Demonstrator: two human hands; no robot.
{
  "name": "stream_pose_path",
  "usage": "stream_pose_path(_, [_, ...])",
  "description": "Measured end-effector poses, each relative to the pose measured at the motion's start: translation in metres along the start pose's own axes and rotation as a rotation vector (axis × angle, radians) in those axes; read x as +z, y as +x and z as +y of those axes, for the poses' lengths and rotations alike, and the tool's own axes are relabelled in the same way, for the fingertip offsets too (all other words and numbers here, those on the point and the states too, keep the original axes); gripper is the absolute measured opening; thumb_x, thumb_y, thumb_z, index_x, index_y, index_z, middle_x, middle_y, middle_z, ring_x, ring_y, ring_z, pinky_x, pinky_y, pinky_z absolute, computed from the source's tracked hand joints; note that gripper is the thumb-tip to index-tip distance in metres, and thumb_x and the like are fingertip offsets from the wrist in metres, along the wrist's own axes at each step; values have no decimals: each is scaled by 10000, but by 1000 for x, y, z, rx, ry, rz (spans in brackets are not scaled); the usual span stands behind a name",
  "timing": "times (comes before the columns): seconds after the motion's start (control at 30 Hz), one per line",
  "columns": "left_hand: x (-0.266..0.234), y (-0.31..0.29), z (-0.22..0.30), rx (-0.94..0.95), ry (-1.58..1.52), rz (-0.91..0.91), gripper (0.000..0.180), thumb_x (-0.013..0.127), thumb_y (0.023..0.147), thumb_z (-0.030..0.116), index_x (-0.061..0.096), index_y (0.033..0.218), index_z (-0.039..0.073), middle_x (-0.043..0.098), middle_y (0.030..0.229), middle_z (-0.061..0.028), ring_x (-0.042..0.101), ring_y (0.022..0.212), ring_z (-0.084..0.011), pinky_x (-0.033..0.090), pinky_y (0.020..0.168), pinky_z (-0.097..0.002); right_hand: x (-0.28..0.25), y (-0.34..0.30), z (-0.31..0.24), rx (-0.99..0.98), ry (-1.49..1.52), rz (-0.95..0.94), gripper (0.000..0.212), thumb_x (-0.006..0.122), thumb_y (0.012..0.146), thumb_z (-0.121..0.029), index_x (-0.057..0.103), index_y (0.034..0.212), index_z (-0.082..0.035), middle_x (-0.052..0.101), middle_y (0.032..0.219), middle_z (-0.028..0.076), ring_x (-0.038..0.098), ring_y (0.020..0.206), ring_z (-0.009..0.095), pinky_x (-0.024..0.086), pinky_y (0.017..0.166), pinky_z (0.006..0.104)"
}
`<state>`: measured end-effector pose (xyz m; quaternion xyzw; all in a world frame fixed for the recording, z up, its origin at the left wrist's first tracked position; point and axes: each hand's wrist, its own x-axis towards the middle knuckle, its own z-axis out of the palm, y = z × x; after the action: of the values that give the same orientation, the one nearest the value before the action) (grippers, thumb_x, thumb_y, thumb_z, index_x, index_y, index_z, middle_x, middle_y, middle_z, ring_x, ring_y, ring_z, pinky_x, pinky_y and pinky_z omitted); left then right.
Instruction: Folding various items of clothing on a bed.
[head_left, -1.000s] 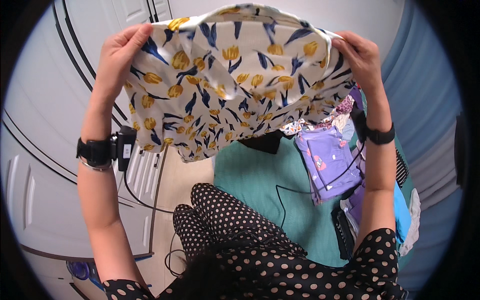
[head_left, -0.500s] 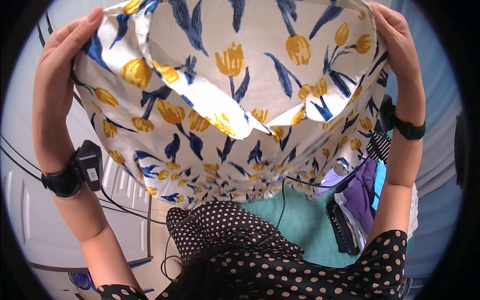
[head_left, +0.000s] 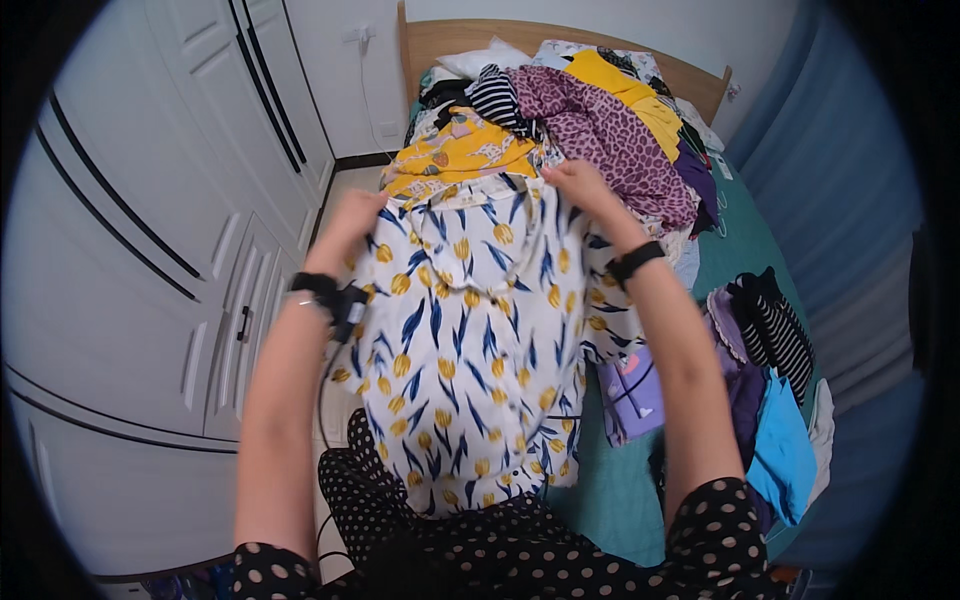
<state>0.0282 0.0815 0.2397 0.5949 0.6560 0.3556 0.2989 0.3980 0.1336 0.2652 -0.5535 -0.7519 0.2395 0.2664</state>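
A white shirt (head_left: 470,340) with yellow tulips and blue leaves is stretched out between my hands, its collar at the far end. My left hand (head_left: 352,218) is closed on the cloth at the left shoulder. On the other shoulder, my right hand (head_left: 585,190) pinches the fabric. The body of the shirt hangs toward me, its hem over my lap near the dotted black clothing (head_left: 450,545) I wear. A short sleeve (head_left: 612,315) droops beneath my right forearm.
Piled clothes lie on the bed's far part: a yellow printed garment (head_left: 460,155), a purple leopard-print one (head_left: 600,130). Several folded garments, including a bright blue one (head_left: 783,450), sit at right on the green sheet (head_left: 625,515). A white wardrobe (head_left: 150,240) stands left, blue curtains (head_left: 850,250) right.
My hands have come down and closer together, lowering the shirt from high before me to a flatter spread. My view has lifted, bringing the bed's head end and the clothes pile into sight.
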Motion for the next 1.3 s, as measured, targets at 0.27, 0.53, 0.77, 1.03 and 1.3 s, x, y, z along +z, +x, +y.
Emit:
stream_pose_path(0.27, [146,0,-88,174,199,246,207,563,827,102,605,1030,102,624,966,-132,599,898,-318,453,763,-460,140,-8,49,-162,-93,-255,228,633,806,-177,674,979,-35,654,982,170,613,906,326,487,818,371])
stream_pose_path(0.53, [220,-21,-167,237,4,59,327,557,737,-95,599,1040,21,623,994,-107,604,855,-226,472,769,-299,203,-36,109,-28,183,-322,324,650,796,-57,631,1119,-67,641,1007,107,599,833,185,472,757,269])
stream_pose_path(0.77, [201,-8,-117,366,93,230,412,505,738,-96,571,1110,68,601,1026,-154,586,907,-333,472,814,-396,188,-55,92,-91,83,-298,328,655,799,-75,628,1126,-69,623,1126,102,589,773,194,478,746,284])
stream_pose_path(1.03, [196,57,-122,229,303,-18,189,538,732,-74,517,890,27,541,943,-218,557,918,-403,460,780,-447,165,-116,62,43,107,-500,427,675,798,-137,579,1212,-98,457,1360,185,439,1247,350,382,1005,353])
stream_pose_path(1.3, [164,-68,-140,212,-75,79,456,664,742,22,482,1160,12,512,1138,-172,526,1040,-312,469,839,-354,128,-214,69,113,68,-520,487,679,797,-162,535,1250,-57,441,1357,216,453,1223,369,396,987,369])
